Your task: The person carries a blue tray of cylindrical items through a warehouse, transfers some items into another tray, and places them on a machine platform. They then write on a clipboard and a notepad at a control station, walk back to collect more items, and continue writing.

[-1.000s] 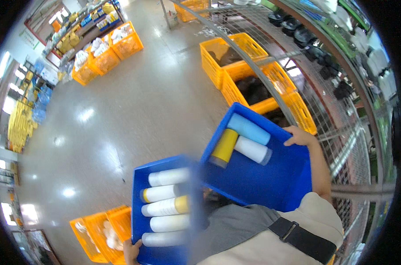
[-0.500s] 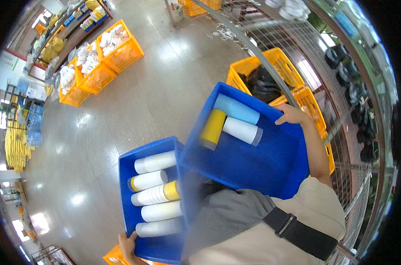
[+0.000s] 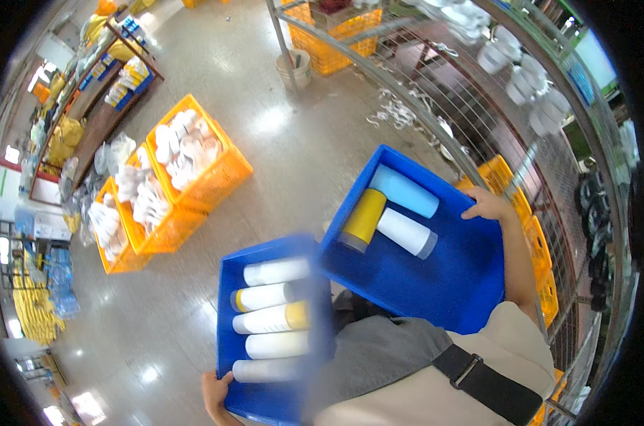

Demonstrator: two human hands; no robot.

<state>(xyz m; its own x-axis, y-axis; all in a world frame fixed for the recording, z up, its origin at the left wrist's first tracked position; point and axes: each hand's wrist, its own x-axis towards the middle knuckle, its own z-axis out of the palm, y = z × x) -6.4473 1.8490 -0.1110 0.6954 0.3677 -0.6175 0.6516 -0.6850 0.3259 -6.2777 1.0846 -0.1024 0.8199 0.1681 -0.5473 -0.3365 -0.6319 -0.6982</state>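
My left hand (image 3: pixel 215 392) is closed on the outer left edge of a blue plastic bin (image 3: pixel 265 406). Several white spools (image 3: pixel 276 346) lie in it side by side, some with yellow parts. With my right hand (image 3: pixel 489 206) I grip the far right rim of a second blue bin (image 3: pixel 435 284), which tilts beside the first. Inside that one rest a light blue spool (image 3: pixel 407 192), a yellow spool (image 3: pixel 364 213) and a white spool (image 3: pixel 405 232), grouped at its far left corner. A blurred strip hides where the bins meet; my fingers are partly hidden.
Orange crates (image 3: pixel 222 186) full of white bundles stand on the floor ahead to the left. A wire mesh rack with a metal rail (image 3: pixel 379 71) runs along my right, with more orange crates (image 3: pixel 542 245). A bucket (image 3: pixel 293 71) and white scraps (image 3: pixel 393 112) are farther ahead.
I have moved forward: the crates at the left look larger and closer, and the bucket shows fully. Both bins stay in my hands, with the spools lying as before.
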